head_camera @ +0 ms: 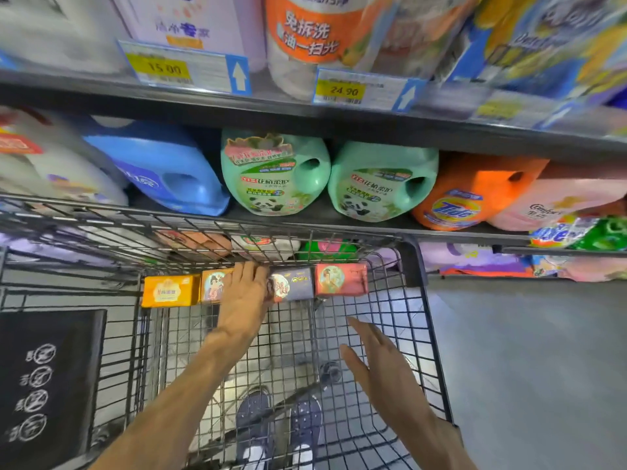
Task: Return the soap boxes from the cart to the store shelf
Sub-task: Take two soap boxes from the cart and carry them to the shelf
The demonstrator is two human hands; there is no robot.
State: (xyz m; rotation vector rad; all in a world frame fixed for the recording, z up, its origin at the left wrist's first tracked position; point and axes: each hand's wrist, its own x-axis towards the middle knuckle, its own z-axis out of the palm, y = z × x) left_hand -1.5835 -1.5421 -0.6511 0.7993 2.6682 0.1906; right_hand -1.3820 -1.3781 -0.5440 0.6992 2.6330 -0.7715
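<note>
Shelves (305, 113) of detergent jugs (274, 174) fill the wall ahead, price tags clipped to the upper edge, and a wire cart (417, 262) is pushed right up under the lower one. Four soap boxes sit in a row against the cart's far wall: a yellow box (169, 290) at the left, a cream box (212, 285) touching it, then a dark box (293, 284) and a red box (341, 279) side by side at the right. The left hand (246, 296) reaches down into the gap between the cream box and the dark one, fingers held together and pointing at the far wall; the frame is smeared there, so I cannot tell whether they have closed on a box or only rest against it. The right hand (380, 361) hovers over the mesh floor, palm turned inward, fingers straight and slightly spread, holding nothing. The risk I see is a one-handed lift of a box wedged tight between its neighbours: it may drag the cream or dark box over, or slip and drop onto the mesh. The boxes look small, flat and glossy, each printed with a round portrait or emblem, likely light card that dents if squeezed hard. Lifting past the cart's rim under the low shelf could also clip a knuckle or a box corner.
</note>
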